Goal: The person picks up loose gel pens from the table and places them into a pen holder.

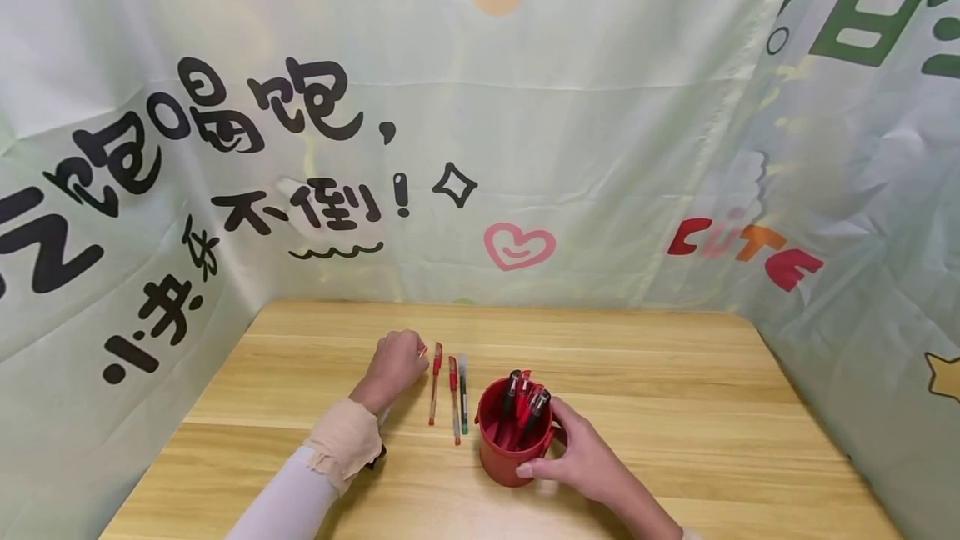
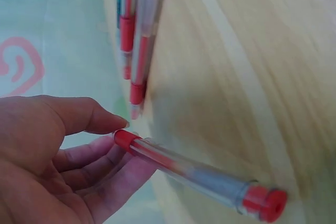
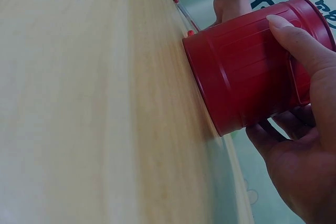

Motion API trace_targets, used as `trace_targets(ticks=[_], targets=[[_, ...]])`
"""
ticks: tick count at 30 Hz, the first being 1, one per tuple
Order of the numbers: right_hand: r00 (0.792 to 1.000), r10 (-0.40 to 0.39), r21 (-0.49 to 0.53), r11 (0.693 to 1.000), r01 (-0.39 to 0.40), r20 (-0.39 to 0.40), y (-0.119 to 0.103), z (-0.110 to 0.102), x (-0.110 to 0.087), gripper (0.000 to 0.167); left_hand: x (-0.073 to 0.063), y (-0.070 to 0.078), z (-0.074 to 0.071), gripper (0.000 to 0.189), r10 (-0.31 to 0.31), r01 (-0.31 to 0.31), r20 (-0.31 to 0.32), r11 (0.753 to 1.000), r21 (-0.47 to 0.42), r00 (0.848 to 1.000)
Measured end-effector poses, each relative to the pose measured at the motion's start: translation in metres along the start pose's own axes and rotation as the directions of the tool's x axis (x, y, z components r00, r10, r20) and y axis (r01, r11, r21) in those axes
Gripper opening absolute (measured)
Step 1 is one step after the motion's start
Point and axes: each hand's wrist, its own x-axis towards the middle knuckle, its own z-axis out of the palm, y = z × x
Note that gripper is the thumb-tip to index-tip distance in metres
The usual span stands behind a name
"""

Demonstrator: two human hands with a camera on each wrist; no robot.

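Note:
My left hand (image 1: 393, 367) is at the left of the loose pens and pinches a clear-barrelled red pen (image 2: 181, 167) between thumb and fingers at one end. In the left wrist view that pen slants over the tabletop. Just to the right lie two red pens and a green pen (image 1: 463, 397), side by side on the table. My right hand (image 1: 581, 452) grips a small red bucket (image 1: 506, 465) from its right side, thumb across the front. Several black-capped and red-capped pens (image 1: 534, 411) stand inside the bucket; their lower parts are hidden.
The wooden table (image 1: 675, 390) ends at printed cloth walls (image 1: 600, 148) behind and at both sides. A small black object (image 1: 377, 458), partly hidden, shows beneath my left wrist.

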Motion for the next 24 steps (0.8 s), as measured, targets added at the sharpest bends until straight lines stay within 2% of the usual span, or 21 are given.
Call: trace_targets(ticks=[3, 6, 8, 13, 24], targets=[[1.000, -0.004, -0.005, 1.000, 0.004, -0.001, 0.000, 0.000, 0.000, 0.086, 0.001, 0.005, -0.001, 0.038, 0.021, -0.020, -0.047, 0.999, 0.026, 0.999], [1.000, -0.005, -0.009, 1.000, 0.005, 0.000, 0.000, 0.000, 0.000, 0.086, 0.000, 0.010, -0.003, 0.015, 0.050, -0.048, -0.099, 0.999, 0.027, 0.994], [1.000, -0.003, -0.010, 1.000, 0.003, 0.001, 0.000, 0.000, 0.000, 0.087, 0.000, 0.014, -0.004, 0.007, 0.070, -0.068, -0.126, 0.997, 0.024, 0.990], [1.000, 0.004, -0.013, 1.000, -0.004, 0.001, 0.000, 0.000, 0.001, 0.087, -0.002, 0.027, -0.011, 0.014, 0.122, -0.122, -0.187, 0.992, 0.016, 0.975], [1.000, 0.013, -0.016, 1.000, -0.013, -0.003, -0.001, 0.000, 0.000, 0.087, -0.015, 0.060, -0.031, 0.024, 0.203, -0.208, -0.233, 0.978, 0.001, 0.951]])
